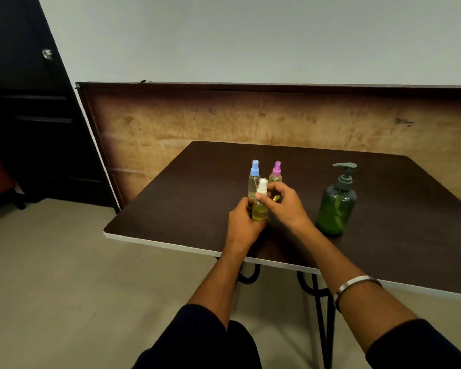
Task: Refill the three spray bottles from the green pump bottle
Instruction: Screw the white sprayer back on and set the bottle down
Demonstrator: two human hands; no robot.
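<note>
Fingers (pixel 246 209) of left hand (pixel 242 225) curled round white-capped spray bottle (pixel 260 209) near desk (pixel 171 209) front edge; right hand (pixel 282 203) fingertips pinching its cap.

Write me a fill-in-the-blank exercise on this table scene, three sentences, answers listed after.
1. The left hand grips the spray bottle that has a ____ cap.
2. The green pump bottle stands to the ____ of the right hand.
3. Behind the held bottle stand the blue-capped bottle and the ____-capped bottle.

Missing words: white; right; pink
</note>
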